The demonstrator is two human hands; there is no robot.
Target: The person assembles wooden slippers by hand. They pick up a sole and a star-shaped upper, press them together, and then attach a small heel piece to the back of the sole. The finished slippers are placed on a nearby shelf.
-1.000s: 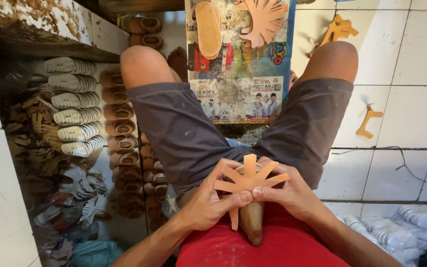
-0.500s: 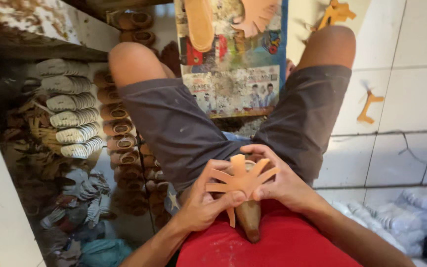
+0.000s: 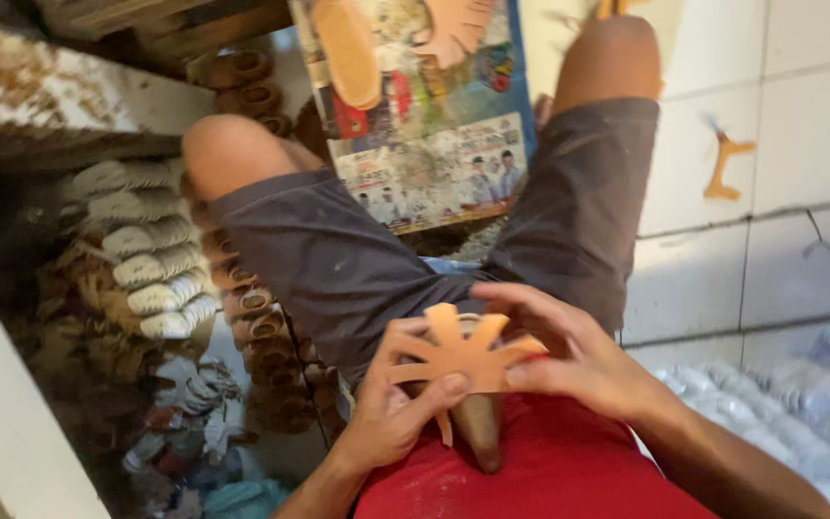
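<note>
We hold the tan, star-shaped leather cutout [image 3: 458, 354] flat over a brown wooden form [image 3: 479, 430] in our lap, left hand [image 3: 398, 408] and right hand [image 3: 578, 360] both pinching its spokes to keep it centred. Grey-shorted thighs [image 3: 338, 259] hem it in; stacked white soles [image 3: 151, 252] crowd the left.

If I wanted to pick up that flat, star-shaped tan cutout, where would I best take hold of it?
Probably at the solid centre of the star-shaped cutout, pinched flat from either side, much as the left hand and right hand do now. Its thin arms splay outward and look floppy, so an arm tip would likely bend; the middle gives the firmer grip.
</note>
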